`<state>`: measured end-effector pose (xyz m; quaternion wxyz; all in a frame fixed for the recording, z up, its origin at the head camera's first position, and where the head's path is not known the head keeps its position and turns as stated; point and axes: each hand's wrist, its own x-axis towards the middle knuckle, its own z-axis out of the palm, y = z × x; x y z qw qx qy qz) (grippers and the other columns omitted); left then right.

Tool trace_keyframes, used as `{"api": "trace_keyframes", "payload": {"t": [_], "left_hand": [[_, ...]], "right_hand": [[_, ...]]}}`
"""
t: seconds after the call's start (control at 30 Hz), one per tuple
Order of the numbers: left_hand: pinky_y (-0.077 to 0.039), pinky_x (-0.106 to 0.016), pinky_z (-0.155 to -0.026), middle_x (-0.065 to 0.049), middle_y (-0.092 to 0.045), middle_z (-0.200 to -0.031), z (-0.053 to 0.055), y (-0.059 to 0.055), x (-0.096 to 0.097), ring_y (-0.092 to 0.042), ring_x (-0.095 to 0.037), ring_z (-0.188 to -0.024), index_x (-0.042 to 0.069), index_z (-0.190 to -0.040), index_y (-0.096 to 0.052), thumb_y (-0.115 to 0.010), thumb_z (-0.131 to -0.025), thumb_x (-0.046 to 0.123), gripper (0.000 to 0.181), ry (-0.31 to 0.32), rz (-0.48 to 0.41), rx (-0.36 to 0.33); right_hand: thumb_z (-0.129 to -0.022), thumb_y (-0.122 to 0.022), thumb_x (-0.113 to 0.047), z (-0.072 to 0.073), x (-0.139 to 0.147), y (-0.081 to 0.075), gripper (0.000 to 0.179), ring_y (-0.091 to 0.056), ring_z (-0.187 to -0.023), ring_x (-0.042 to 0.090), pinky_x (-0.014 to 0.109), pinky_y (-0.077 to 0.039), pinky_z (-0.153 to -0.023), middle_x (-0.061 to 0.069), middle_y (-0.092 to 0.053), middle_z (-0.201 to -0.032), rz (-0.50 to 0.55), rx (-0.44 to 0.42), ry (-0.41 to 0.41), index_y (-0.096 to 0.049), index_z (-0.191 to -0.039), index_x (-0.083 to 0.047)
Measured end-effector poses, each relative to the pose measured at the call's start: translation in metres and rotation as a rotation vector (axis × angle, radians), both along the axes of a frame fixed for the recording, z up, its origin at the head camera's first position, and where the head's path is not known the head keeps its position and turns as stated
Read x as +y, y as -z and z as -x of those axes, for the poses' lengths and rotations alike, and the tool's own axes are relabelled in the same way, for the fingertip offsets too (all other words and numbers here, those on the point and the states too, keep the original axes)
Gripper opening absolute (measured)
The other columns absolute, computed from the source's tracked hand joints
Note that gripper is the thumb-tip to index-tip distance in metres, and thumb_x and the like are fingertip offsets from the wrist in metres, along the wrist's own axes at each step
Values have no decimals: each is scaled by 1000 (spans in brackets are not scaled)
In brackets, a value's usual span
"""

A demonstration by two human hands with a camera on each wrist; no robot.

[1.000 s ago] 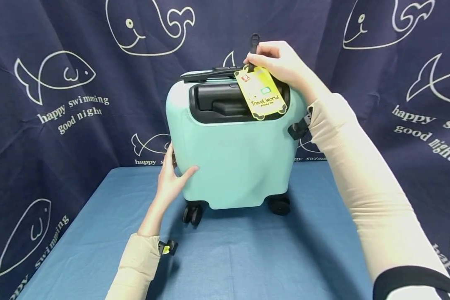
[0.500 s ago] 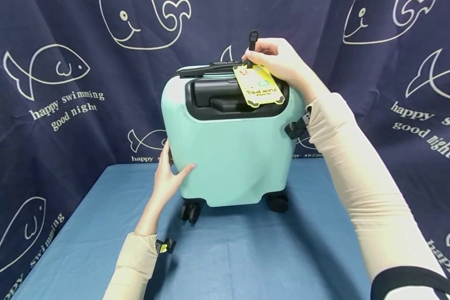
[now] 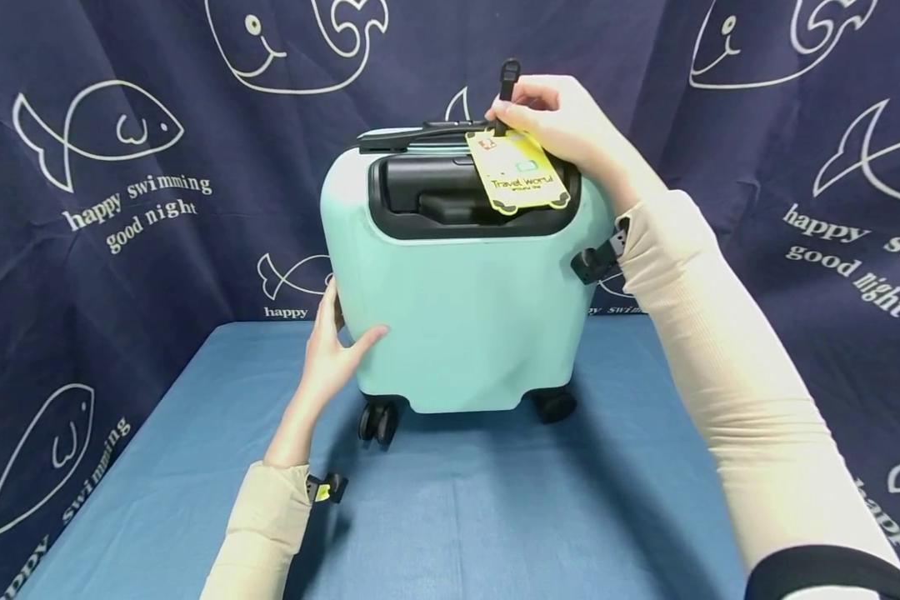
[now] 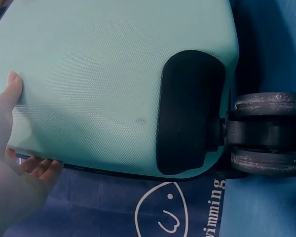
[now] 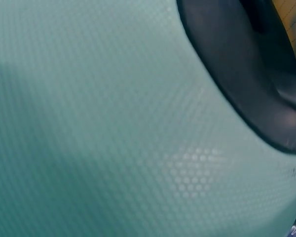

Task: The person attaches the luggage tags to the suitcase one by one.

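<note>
A mint-green suitcase (image 3: 465, 325) stands upright on its black wheels (image 3: 378, 422) on the blue cloth. My left hand (image 3: 330, 354) grips its left side, thumb on the front face and fingers round the edge; the left wrist view shows this hand (image 4: 19, 168) near a twin wheel (image 4: 269, 160). At the top right, my right hand (image 3: 558, 117) pinches the black strap (image 3: 508, 77) of a yellow luggage tag (image 3: 521, 175). The tag hangs over the dark handle recess (image 3: 420, 187). In the right wrist view only the textured shell (image 5: 113, 123) and dark recess (image 5: 237, 64) fill most of the frame.
A blue cloth (image 3: 450, 517) covers the table under the suitcase. Navy curtains (image 3: 217, 275) printed with white fish and whales hang behind it and on both sides. A black handle (image 3: 390, 142) lies across the suitcase's top.
The luggage tag has swung up slightly and hangs less low over the recess than a second ago. The view has shifted a little. Both hands keep their grips.
</note>
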<state>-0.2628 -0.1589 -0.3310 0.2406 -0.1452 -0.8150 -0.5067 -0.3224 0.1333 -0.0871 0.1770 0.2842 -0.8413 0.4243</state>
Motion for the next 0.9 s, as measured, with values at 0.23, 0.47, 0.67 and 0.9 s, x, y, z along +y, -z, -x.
{"api": "trace_keyframes", "payload": {"t": [0.23,0.47,0.67,0.9], "left_hand": [[-35,-42,-106,-1,-33,-148,0,-1,0,-40,-21,-131,36,-148,-14,-75,-79,33,92,22,-40,29],[-35,-49,-104,-10,-38,-143,-2,-6,-3,-42,-27,-130,20,-148,-25,-60,-92,27,66,12,-83,29],[-40,-34,-94,-13,-50,-130,-4,-19,-1,-51,-24,-112,6,-136,-45,-41,-101,24,40,-99,-165,110],[-41,-18,-86,-11,-57,-121,-5,-50,-2,-54,-14,-107,4,-124,-57,-47,-97,11,30,-174,-239,225]], "right_hand": [[-92,-58,-21,-1,4,0,15,-51,-72,7,18,-37,-65,-14,-66,-86,17,-1,-28,-66,-81,-15],[-91,-60,-20,-1,4,1,13,-52,-74,8,19,-38,-66,-11,-66,-89,39,-35,-59,-67,-85,-12],[-92,-59,-21,-2,4,1,15,-51,-74,8,19,-37,-65,-11,-66,-89,60,-45,-57,-65,-81,-12],[-92,-59,-22,-2,6,-1,22,-53,-75,6,18,-36,-62,-13,-67,-90,33,-49,-23,-59,-73,-11]]}}
